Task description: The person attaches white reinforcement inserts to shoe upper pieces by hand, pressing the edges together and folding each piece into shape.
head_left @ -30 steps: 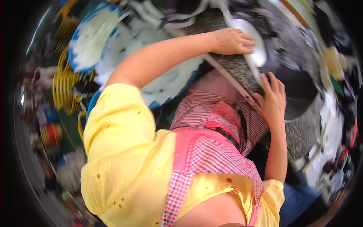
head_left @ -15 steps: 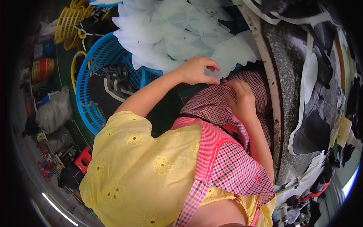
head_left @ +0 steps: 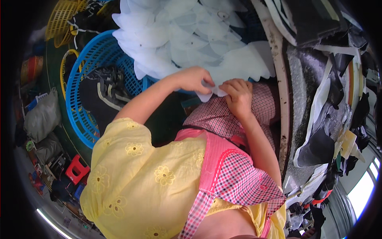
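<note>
My left hand (head_left: 192, 81) is closed, its thumb and fingers pinching a thin, translucent white plastic piece (head_left: 205, 96) that hangs below the fingertips. Close beside it, my right hand (head_left: 238, 96) has its fingers bent over a pale edge (head_left: 219, 92). Whether that edge belongs to the same piece I cannot tell. Both hands are above my checked apron (head_left: 211, 115), over my lap. Just beyond them rises a big heap of overlapping translucent white pieces (head_left: 179, 40) with curved, scalloped edges.
A blue plastic basket (head_left: 73, 107) with black and cream scraps stands to the left, yellow baskets (head_left: 59, 20) behind it. Along the right runs a worn table edge (head_left: 284, 99), its speckled top bearing black and white offcuts (head_left: 318, 147). A red stool (head_left: 76, 170) sits lower left.
My left hand has moved slightly left and down. My right hand has come left toward it, its fingers now on a pale edge. The white piece shows more plainly between the hands.
</note>
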A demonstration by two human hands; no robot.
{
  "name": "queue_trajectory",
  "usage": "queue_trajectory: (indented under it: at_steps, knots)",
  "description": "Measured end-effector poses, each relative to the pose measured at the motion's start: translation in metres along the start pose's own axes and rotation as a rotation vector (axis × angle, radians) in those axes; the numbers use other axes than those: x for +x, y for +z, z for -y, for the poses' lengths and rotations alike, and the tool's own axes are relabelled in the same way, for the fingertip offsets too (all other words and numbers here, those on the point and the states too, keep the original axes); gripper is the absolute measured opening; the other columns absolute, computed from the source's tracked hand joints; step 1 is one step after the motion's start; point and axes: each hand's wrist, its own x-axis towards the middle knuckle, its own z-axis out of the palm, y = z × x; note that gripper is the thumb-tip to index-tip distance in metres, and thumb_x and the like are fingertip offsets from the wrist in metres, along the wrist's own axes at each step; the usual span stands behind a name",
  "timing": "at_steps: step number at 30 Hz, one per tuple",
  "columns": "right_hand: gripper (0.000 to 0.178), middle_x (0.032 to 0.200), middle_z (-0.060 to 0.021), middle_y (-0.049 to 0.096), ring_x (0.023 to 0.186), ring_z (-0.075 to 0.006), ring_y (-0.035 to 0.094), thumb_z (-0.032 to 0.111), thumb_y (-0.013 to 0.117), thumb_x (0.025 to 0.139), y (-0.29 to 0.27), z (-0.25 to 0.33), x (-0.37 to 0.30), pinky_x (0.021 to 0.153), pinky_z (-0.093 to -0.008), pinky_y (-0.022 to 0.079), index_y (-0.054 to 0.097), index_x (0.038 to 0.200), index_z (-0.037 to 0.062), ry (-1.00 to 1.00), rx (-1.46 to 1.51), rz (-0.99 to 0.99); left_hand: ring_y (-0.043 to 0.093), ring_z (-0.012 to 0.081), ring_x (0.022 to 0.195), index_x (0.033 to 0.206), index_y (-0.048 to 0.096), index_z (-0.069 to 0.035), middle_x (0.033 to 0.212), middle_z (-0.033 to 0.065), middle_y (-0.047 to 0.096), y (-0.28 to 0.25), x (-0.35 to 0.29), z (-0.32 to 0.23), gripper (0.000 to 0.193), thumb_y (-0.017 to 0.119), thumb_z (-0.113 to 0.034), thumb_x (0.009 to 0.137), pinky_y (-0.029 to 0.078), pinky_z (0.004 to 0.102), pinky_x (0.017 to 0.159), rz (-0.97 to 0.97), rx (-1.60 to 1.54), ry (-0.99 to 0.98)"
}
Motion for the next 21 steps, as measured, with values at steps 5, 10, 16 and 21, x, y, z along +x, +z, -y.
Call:
queue_trajectory:
  at_steps: [5, 10, 16, 21]
  knots:
    - [0.019, 0.087, -0.0048, 0.059, 0.088, -0.0239, 0.054, 0.016, 0.055, 0.066, 0.009, -0.01, -0.018, 0.082, -0.0551, 0.035, 0.062, 0.083, 0.0146, 0.067, -0.094, 0.13, 0.059, 0.0303, 0.063, 0.069, 0.063, -0.005, 0.068, 0.0154, 0.06, 0.011, 0.005, -0.001, 0.019, 0.057, -0.023, 0.065, 0.046, 0.0377, 0.058, -0.037, 0.232, 0.005]
    - [0.03, 0.095, 0.0027, 0.06, 0.086, -0.0178, 0.053, 0.011, 0.056, 0.061, 0.003, 0.006, -0.006, 0.073, -0.0397, 0.036, 0.064, 0.088, 0.0201, -0.06, -0.112, 0.076, 0.057, 0.036, 0.06, 0.067, 0.058, -0.003, 0.062, 0.0189, 0.057, -0.005, 0.02, 0.013, 0.018, 0.056, -0.021, 0.067, 0.044, 0.0443, 0.055, -0.317, 0.289, 0.06]
    - [0.019, 0.084, 0.0037, 0.064, 0.078, -0.0168, 0.055, 0.009, 0.061, 0.061, 0.002, 0.019, 0.016, 0.067, -0.0336, 0.039, 0.065, 0.078, 0.0165, -0.077, -0.108, 0.062, 0.058, 0.0356, 0.061, 0.077, 0.055, -0.001, 0.066, 0.0199, 0.059, -0.087, 0.068, 0.063, 0.015, 0.055, -0.014, 0.071, 0.046, 0.0451, 0.056, -0.762, 0.648, -0.138]
    - [0.03, 0.095, -0.0016, 0.062, 0.09, -0.023, 0.054, 0.014, 0.064, 0.064, 0.006, 0.004, 0.001, 0.078, -0.0388, 0.04, 0.063, 0.094, 0.0155, 0.108, -0.092, 0.371, 0.059, 0.0336, 0.061, 0.069, 0.056, -0.003, 0.064, 0.0169, 0.059, -0.174, 0.036, 0.015, 0.013, 0.055, -0.015, 0.073, 0.046, 0.0416, 0.055, -1.265, 0.587, -0.227]
